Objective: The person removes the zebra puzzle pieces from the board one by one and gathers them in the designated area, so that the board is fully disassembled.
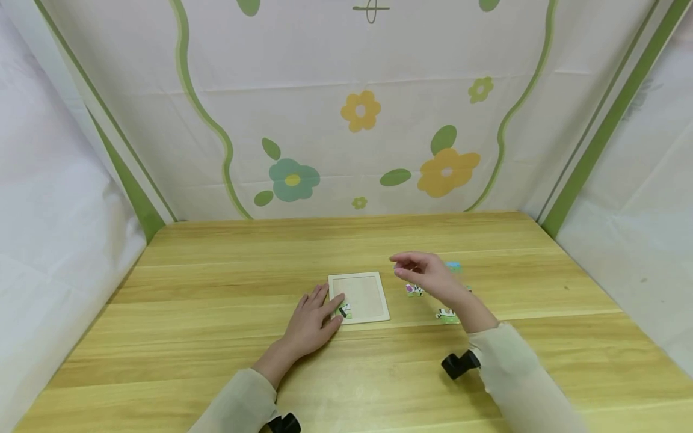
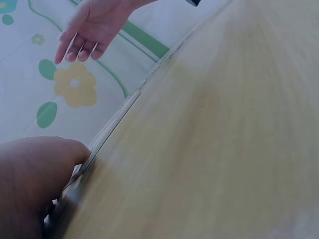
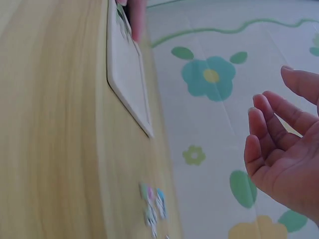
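Observation:
A square, light wooden puzzle tray (image 1: pixel 368 294) lies on the table, with a green, black and white jigsaw piece (image 1: pixel 344 311) in its near left corner. My left hand (image 1: pixel 311 325) rests at the tray's left edge, fingers extended, the index finger reaching over the rim by that piece. Raised above the table to the right of the tray is my right hand (image 1: pixel 428 276). The right wrist view shows that hand (image 3: pixel 289 154) with loosely bent fingers and nothing between them. Below it lie loose jigsaw pieces (image 1: pixel 414 290), partly hidden by the hand and forearm.
One loose piece (image 1: pixel 447 316) lies beside the right forearm, and a blue-topped piece (image 1: pixel 453 266) lies behind the hand. A floral cloth (image 1: pixel 325 120) hangs at the wooden table's (image 1: pixel 243 252) back edge. White cloth also hangs on both sides.

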The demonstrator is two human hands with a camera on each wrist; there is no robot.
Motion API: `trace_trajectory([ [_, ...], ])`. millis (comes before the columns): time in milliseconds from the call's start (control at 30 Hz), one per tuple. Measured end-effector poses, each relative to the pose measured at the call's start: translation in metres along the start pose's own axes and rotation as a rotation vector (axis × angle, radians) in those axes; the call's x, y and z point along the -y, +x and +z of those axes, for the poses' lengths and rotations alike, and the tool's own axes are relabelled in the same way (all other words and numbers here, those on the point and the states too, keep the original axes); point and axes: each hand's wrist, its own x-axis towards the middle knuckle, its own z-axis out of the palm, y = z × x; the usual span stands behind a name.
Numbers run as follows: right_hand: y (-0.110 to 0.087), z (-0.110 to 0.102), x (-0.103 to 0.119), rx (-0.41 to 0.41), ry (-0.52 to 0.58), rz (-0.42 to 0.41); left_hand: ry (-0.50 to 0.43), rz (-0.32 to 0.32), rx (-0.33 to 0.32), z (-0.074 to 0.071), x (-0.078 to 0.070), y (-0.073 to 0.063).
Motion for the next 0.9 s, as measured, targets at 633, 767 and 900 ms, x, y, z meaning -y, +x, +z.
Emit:
trace_trajectory([
  [633, 0.019, 0.074, -0.024, 0.136, -0.088, -0.008, 0.038, -0.023, 0.029, -0.005, 0.004, 0.001],
  [767, 0.016, 0.081, -0.031, 0.149, -0.102, -0.026, 0.04, -0.027, 0.041, -0.007, 0.01, 0.0],
  [900, 0.015, 0.088, -0.034, 0.147, -0.129, -0.049, 0.015, -0.012, 0.041, -0.009, 0.017, 0.0],
])
